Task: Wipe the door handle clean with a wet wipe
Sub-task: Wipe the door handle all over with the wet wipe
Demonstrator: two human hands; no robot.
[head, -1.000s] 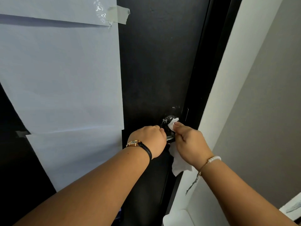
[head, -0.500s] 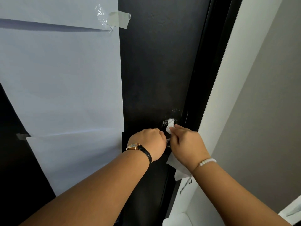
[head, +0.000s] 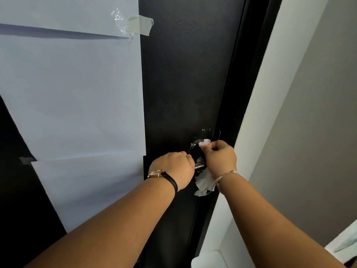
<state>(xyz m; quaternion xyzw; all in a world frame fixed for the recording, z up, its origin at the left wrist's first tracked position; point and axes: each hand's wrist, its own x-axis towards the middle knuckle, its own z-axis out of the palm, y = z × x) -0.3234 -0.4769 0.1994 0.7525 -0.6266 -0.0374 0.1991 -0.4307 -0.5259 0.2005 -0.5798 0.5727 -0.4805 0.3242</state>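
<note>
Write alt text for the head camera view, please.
A right hand presses a white wet wipe against the door handle of a black door, while the left hand grips the handle. White paper sheets are taped to the door.

No text, label, brand, number or sign is being shown legibly anywhere. The sheets of paper [head: 73, 89] being held on the black door [head: 183, 74] by tape [head: 139, 26] are being presented blank side out, with no print or writing to be read. The face of the wristwatch [head: 155, 173] is being seen too small and at too steep an angle for any numerals or maker's name to be read.
</note>
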